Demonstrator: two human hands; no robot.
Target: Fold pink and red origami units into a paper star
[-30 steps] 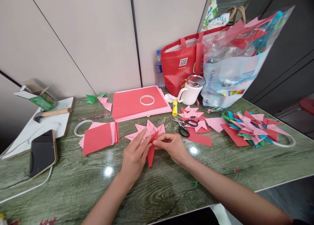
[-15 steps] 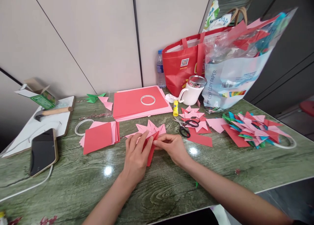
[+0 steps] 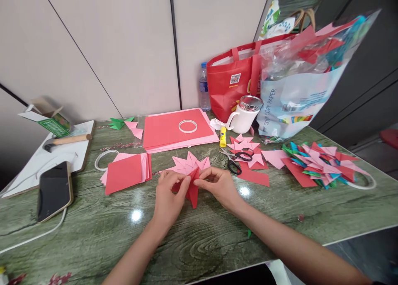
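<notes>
red folded paper: located at the middle of the tabletop, between the two hands, with pink folded paper just beyond it. left hand: thumb and forefinger clamped on the red folded paper from the left. right hand: thumb and forefinger clamped on it from the right, near the upper part. the remaining fingers of both hands are curled. square paper stack, red on top: left of the hands. scissors: to the right, blades parted, lying partly over paper pieces. glue stick: near the white mug.
</notes>
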